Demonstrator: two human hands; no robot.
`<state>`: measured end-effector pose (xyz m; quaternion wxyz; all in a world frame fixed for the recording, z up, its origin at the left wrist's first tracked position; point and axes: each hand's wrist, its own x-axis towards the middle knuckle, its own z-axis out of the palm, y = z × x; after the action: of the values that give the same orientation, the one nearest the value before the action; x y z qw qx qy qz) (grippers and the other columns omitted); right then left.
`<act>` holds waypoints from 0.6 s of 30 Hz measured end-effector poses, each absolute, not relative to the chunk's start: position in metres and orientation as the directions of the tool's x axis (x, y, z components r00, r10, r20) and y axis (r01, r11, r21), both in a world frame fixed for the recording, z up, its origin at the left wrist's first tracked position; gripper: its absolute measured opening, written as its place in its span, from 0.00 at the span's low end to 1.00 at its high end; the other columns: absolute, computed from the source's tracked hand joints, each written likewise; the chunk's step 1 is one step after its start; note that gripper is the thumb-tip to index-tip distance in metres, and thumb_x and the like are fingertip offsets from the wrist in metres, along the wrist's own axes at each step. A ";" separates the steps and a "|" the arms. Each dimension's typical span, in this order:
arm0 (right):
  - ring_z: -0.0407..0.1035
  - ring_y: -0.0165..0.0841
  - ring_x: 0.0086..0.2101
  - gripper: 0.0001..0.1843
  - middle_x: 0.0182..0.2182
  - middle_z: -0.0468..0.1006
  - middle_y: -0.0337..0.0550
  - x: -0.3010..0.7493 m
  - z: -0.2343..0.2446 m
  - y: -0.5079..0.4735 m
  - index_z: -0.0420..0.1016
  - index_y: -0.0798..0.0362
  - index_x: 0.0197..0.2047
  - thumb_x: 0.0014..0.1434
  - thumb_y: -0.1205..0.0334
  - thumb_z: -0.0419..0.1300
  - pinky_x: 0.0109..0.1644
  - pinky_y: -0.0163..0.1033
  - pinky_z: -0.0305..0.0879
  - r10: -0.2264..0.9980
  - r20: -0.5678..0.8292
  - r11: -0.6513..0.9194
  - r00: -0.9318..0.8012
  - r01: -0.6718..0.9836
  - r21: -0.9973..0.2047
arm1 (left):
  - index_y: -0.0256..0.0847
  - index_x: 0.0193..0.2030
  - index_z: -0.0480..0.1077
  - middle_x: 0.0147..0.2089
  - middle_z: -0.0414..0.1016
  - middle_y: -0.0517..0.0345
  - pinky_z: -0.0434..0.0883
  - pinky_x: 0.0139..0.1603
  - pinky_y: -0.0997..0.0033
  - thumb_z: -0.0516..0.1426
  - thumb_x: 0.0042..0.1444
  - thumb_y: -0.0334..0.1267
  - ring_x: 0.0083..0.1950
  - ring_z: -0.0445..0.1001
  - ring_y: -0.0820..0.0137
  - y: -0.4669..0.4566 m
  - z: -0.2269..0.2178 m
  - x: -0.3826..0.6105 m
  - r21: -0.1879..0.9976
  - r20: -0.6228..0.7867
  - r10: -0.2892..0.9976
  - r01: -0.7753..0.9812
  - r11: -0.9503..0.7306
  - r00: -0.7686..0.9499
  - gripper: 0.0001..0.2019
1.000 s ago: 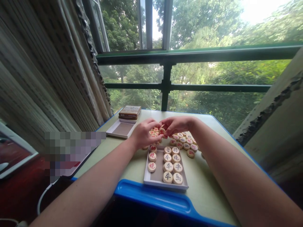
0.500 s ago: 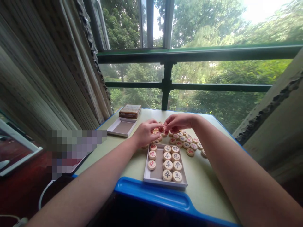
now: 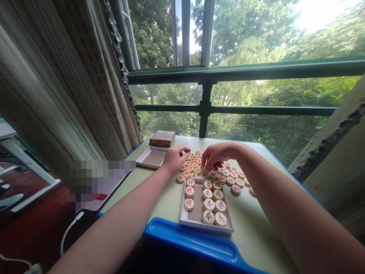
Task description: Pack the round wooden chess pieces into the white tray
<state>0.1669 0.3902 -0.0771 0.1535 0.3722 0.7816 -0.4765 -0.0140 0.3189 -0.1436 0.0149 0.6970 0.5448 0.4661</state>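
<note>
Over the far left side of the loose xiangqi pieces, my left hand hovers with fingers loosely curved and apart; I see nothing between them. My right hand reaches down into the spread, fingertips closed on a pale round xiangqi piece whose face I cannot read. Nearer to me lies a shallow white box tray. Red-marked pieces line its left side, and black-marked pieces fill two columns on its right. Some of them look stacked.
A second shallow tray lies at the back left, beside a brown box. The pale green table has a blue edge with a molded trough at the front. A curtain hangs on the left, and a green railing stands behind.
My hands, close together over the pieces before, have parted. The left has drawn back and opened; the right has lowered its fingertips to the pieces. The view has shifted slightly.
</note>
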 end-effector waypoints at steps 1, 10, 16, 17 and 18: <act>0.66 0.25 0.22 0.20 0.20 0.72 0.36 0.165 -0.077 0.390 0.73 0.58 0.33 0.36 0.59 0.70 0.24 0.31 0.61 0.456 -0.595 0.294 -0.662 0.743 -0.601 | 0.38 0.33 0.76 0.32 0.77 0.57 0.70 0.32 0.74 0.56 0.51 0.33 0.26 0.68 0.75 0.321 -0.144 -0.017 0.544 0.618 0.783 0.757 -0.363 -0.069 0.06; 0.69 0.28 0.24 0.19 0.21 0.73 0.37 0.156 -0.079 0.381 0.73 0.58 0.32 0.36 0.60 0.70 0.32 0.35 0.68 0.464 -0.590 0.301 -0.661 0.744 -0.596 | 0.39 0.33 0.78 0.36 0.78 0.57 0.71 0.44 0.72 0.52 0.45 0.23 0.37 0.74 0.71 0.320 -0.147 -0.022 0.453 0.432 0.896 0.836 -0.311 0.100 0.15; 0.67 0.27 0.22 0.13 0.17 0.71 0.34 0.146 -0.084 0.375 0.74 0.58 0.27 0.37 0.62 0.68 0.29 0.33 0.65 0.500 -0.627 0.463 -0.598 0.796 -0.390 | 0.38 0.32 0.78 0.36 0.78 0.56 0.70 0.45 0.72 0.52 0.46 0.25 0.38 0.73 0.70 0.320 -0.148 -0.022 0.424 0.420 0.898 0.846 -0.324 0.133 0.14; 0.67 0.27 0.22 0.11 0.16 0.71 0.34 0.144 -0.083 0.373 0.74 0.58 0.27 0.38 0.62 0.67 0.29 0.33 0.64 0.503 -0.623 0.472 -0.599 0.794 -0.383 | 0.38 0.32 0.78 0.36 0.78 0.56 0.70 0.45 0.71 0.51 0.46 0.25 0.38 0.73 0.70 0.321 -0.148 -0.023 0.418 0.412 0.900 0.849 -0.323 0.140 0.14; 0.66 0.26 0.22 0.09 0.16 0.70 0.34 0.143 -0.081 0.371 0.74 0.58 0.26 0.39 0.63 0.66 0.28 0.32 0.63 0.508 -0.617 0.476 -0.601 0.793 -0.380 | 0.39 0.32 0.78 0.36 0.78 0.55 0.70 0.45 0.71 0.52 0.47 0.25 0.38 0.73 0.69 0.322 -0.149 -0.024 0.412 0.402 0.903 0.851 -0.325 0.150 0.14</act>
<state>0.1425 0.3711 -0.0811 0.2155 0.3911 0.8316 -0.3301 -0.0241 0.3220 -0.1491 0.0434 0.7569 0.5795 0.2990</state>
